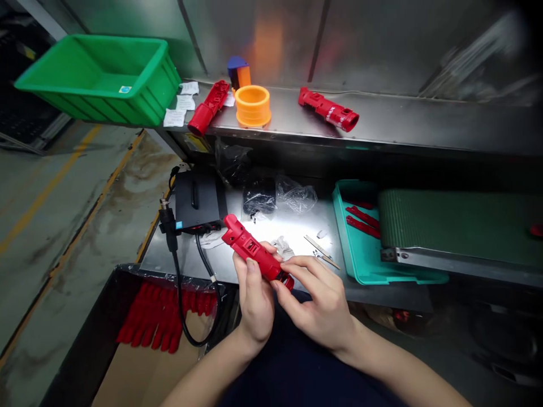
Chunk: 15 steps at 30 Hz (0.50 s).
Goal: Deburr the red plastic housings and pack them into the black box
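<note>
A red plastic housing (248, 249) is held above the front edge of the steel workbench (271, 232), tilted with its far end up and to the left. My left hand (254, 299) is wrapped around its lower half, thumb on top. My right hand (320, 299) pinches the near end of the same housing with thumb and forefinger. Whether a small part sits between those fingertips is hidden.
Tweezers (321, 251) and clear plastic bags (278, 195) lie on the bench beside a black box (197, 200) with a cable. A teal tray (360, 249) holds red strips. Two red housings (328, 110) (207, 107), an orange ring (253, 105) and a green bin (106, 76) sit on the upper shelf. Red parts (163, 314) fill a box below left.
</note>
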Each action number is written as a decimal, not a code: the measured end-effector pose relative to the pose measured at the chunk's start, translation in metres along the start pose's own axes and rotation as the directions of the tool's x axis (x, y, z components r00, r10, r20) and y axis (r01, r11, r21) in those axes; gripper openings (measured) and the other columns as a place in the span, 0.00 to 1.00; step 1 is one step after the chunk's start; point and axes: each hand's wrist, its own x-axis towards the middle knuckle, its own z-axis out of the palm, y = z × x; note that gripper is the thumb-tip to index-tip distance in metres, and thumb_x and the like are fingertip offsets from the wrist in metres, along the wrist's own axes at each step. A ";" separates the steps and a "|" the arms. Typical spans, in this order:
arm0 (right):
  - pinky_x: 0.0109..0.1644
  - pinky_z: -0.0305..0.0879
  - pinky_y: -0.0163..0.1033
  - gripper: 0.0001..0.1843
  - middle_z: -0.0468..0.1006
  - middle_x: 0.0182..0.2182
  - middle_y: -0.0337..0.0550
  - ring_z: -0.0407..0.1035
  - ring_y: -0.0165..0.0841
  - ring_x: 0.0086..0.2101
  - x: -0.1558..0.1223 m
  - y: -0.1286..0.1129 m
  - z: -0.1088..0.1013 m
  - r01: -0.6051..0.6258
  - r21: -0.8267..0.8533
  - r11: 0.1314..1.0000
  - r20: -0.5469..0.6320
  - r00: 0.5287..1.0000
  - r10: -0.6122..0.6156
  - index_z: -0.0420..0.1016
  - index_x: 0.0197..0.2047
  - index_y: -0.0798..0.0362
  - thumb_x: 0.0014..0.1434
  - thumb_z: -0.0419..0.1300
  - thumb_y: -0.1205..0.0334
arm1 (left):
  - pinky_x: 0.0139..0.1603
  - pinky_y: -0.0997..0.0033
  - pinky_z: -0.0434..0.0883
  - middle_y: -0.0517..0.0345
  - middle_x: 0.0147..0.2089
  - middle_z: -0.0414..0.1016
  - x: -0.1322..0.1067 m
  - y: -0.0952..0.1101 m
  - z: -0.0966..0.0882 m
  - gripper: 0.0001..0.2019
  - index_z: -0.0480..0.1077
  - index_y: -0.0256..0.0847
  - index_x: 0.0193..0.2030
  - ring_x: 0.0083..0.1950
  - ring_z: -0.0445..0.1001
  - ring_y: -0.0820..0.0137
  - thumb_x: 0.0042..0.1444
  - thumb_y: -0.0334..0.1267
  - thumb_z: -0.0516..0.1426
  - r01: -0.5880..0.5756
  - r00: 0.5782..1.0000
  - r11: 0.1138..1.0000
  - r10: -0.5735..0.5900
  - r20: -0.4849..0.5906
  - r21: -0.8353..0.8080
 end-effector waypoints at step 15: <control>0.51 0.77 0.51 0.16 0.79 0.45 0.61 0.76 0.45 0.45 -0.009 0.007 0.007 0.128 -0.254 0.959 -0.053 0.988 -0.146 0.76 0.54 0.63 0.62 0.63 0.73 | 0.47 0.70 0.74 0.58 0.43 0.73 0.005 -0.004 0.014 0.06 0.68 0.46 0.49 0.42 0.73 0.70 0.68 0.41 0.57 0.014 1.000 0.999 -0.015 0.027 0.048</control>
